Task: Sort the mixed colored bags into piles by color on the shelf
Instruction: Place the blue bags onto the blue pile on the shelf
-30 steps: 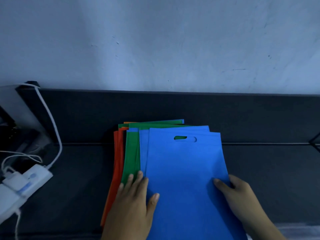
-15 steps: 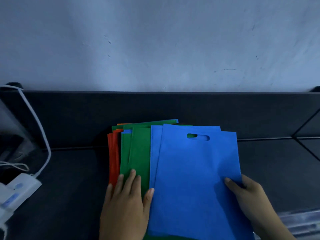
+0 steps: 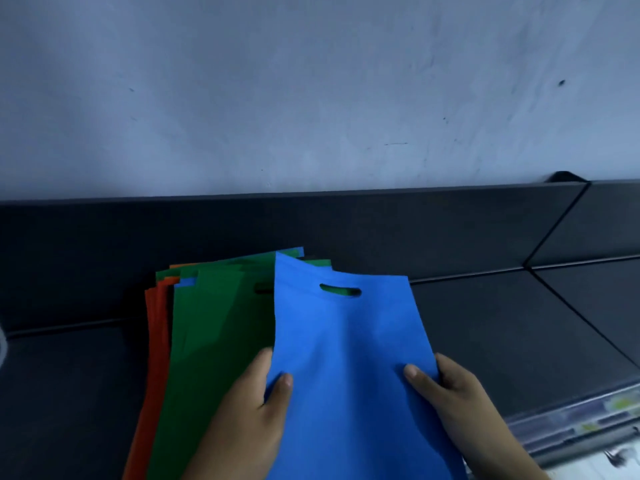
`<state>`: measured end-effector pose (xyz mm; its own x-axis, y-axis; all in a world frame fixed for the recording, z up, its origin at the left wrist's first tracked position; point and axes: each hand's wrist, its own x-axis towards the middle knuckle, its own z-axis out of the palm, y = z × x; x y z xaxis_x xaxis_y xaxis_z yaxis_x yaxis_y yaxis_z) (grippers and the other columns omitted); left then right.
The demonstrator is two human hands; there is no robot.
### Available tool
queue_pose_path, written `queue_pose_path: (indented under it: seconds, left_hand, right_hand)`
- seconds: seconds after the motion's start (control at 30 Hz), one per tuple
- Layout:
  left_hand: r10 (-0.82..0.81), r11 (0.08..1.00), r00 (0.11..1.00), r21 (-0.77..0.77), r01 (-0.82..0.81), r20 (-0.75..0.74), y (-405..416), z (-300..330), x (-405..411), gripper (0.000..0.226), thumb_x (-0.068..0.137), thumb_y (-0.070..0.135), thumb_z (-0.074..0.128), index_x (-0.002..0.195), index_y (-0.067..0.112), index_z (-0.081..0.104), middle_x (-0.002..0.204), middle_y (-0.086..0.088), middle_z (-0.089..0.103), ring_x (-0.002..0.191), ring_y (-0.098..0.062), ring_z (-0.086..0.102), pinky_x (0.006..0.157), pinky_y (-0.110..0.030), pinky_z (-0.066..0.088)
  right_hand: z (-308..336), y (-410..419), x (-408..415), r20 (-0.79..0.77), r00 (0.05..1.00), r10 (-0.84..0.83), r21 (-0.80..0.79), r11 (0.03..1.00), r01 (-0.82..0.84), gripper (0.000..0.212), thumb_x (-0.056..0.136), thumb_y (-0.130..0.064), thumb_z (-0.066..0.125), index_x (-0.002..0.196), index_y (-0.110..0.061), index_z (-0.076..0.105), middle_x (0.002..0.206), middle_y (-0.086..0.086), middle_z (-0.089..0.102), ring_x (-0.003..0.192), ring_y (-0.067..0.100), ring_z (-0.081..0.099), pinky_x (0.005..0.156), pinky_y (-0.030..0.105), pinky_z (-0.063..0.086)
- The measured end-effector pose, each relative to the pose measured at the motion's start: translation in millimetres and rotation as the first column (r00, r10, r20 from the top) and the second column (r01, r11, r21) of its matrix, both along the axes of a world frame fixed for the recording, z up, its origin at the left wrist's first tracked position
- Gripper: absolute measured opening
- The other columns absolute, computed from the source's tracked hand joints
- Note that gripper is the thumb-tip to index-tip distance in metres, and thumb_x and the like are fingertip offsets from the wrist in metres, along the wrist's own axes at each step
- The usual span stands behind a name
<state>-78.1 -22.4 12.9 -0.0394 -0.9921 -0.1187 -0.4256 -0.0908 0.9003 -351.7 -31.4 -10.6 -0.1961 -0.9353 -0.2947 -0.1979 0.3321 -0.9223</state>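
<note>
A blue bag (image 3: 349, 344) with a slot handle is lifted a little off the mixed stack. My left hand (image 3: 252, 414) pinches its left edge, thumb on top. My right hand (image 3: 446, 393) grips its right edge, thumb on top. Under and left of it lies a green bag (image 3: 218, 330) on top of the stack. Orange bags (image 3: 157, 341) stick out at the stack's left side, and a sliver of another blue bag (image 3: 185, 282) shows near the top left. The stack lies on the dark shelf (image 3: 502, 341).
A dark back wall of the shelf (image 3: 381, 230) runs behind the stack, with a grey wall above it. To the right the shelf surface shows a seam (image 3: 571, 310) between panels. A label strip (image 3: 588, 420) runs along the shelf's front edge at lower right.
The blue bag has slid right off the stack and lifted, uncovering the green bag. My left hand left the stack and now pinches the blue bag's left edge. The view has turned right.
</note>
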Motion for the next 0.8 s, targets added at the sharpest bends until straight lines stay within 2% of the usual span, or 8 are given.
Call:
queue_pose_path:
  seconds: [0.1, 0.2, 0.3, 0.4, 0.47, 0.57, 0.67, 0.8]
  left_hand:
    - [0.083, 0.997, 0.997, -0.004, -0.083, -0.004, -1.5, -2.6, -30.2, 0.013, 0.101, 0.03, 0.054, 0.104, 0.029, 0.066, 0.094, 0.019, 0.073, 0.088, 0.0, 0.068, 0.086, -0.033, 0.053]
    - [0.148, 0.989, 0.989, 0.022, -0.148, -0.008, -5.6, 2.8, -69.8, 0.035, 0.086, 0.06, 0.051, 0.101, 0.032, 0.064, 0.088, -0.003, 0.071, 0.081, -0.02, 0.068, 0.083, -0.041, 0.053]
    - [0.195, 0.976, 0.981, 0.095, -0.195, 0.001, -14.3, -1.5, -118.0, 0.015, 0.097, 0.042, 0.059, 0.11, 0.035, 0.058, 0.094, 0.009, 0.074, 0.082, -0.001, 0.068, 0.083, -0.029, 0.054]
    - [0.207, 0.971, 0.978, 0.119, -0.209, 0.031, -27.9, -9.1, -173.3, 0.046, 0.098, 0.037, 0.06, 0.14, 0.033, 0.042, 0.117, 0.021, 0.069, 0.094, 0.009, 0.065, 0.083, -0.022, 0.05]
    - [0.161, 0.972, 0.985, 0.166, -0.169, 0.06, -33.5, -10.2, -208.1, 0.059, 0.102, 0.04, 0.054, 0.153, 0.034, 0.027, 0.121, 0.027, 0.06, 0.095, 0.017, 0.059, 0.075, -0.008, 0.042]
    - [0.125, 0.96, 0.981, 0.232, -0.158, 0.151, -47.5, -21.9, -249.9, 0.03, 0.102, 0.039, 0.054, 0.129, 0.044, 0.043, 0.118, 0.029, 0.057, 0.093, 0.024, 0.055, 0.074, 0.0, 0.039]
    - [0.114, 0.936, 0.948, 0.288, -0.203, 0.297, -57.8, -45.9, -273.1, 0.06, 0.101, 0.041, 0.054, 0.153, 0.018, 0.038, 0.151, 0.001, 0.044, 0.133, -0.008, 0.05, 0.104, -0.017, 0.036]
    - [0.176, 0.886, 0.826, 0.279, -0.369, 0.535, -60.8, -65.0, -277.4, 0.071, 0.102, 0.044, 0.05, 0.159, 0.008, 0.026, 0.148, -0.01, 0.035, 0.132, -0.026, 0.049, 0.111, -0.033, 0.04]
  right_hand:
    - [1.7, -8.0, -29.2, -0.045, 0.999, 0.02, -0.002, 1.0, -0.02, 0.026, 0.099, -0.034, 0.07, 0.092, -0.01, 0.076, 0.086, 0.004, 0.083, 0.073, 0.015, 0.078, 0.059, 0.023, 0.055]
    - [5.9, -23.8, -66.9, -0.026, 0.998, 0.052, 0.038, 0.998, -0.051, 0.034, 0.101, -0.041, 0.064, 0.095, -0.011, 0.079, 0.089, 0.004, 0.084, 0.08, 0.02, 0.081, 0.07, 0.033, 0.062]
    - [2.8, -43.4, -114.1, -0.068, 0.994, 0.08, 0.067, 0.995, -0.075, 0.038, 0.103, -0.045, 0.06, 0.095, -0.013, 0.08, 0.087, 0.002, 0.084, 0.079, 0.019, 0.081, 0.069, 0.032, 0.06]
    - [-11.4, -66.2, -169.2, -0.171, 0.981, 0.096, 0.088, 0.993, -0.082, 0.049, 0.101, -0.052, 0.059, 0.093, -0.006, 0.073, 0.078, 0.005, 0.077, 0.07, 0.017, 0.073, 0.064, 0.03, 0.052]
    - [-22.5, -80.3, -199.4, -0.21, 0.967, 0.141, 0.138, 0.984, -0.114, 0.039, 0.104, -0.048, 0.056, 0.101, -0.012, 0.07, 0.087, 0.006, 0.073, 0.079, 0.016, 0.07, 0.067, 0.031, 0.048]
    - [-32.4, -99.3, -231.6, -0.28, 0.918, 0.28, 0.174, 0.956, -0.238, 0.015, 0.104, -0.027, 0.055, 0.117, -0.024, 0.059, 0.112, -0.006, 0.067, 0.098, 0.01, 0.064, 0.077, 0.032, 0.047]
    - [-41.2, -118.3, -240.9, -0.32, 0.837, 0.444, 0.19, 0.896, -0.402, 0.018, 0.098, -0.019, 0.054, 0.111, -0.032, 0.056, 0.107, -0.009, 0.067, 0.092, 0.008, 0.066, 0.077, 0.031, 0.056]
    - [-52.9, -134.5, -238.3, -0.44, 0.73, 0.523, 0.187, 0.849, -0.495, 0.011, 0.096, -0.027, 0.056, 0.107, -0.029, 0.058, 0.105, -0.007, 0.067, 0.091, 0.013, 0.066, 0.079, 0.037, 0.059]
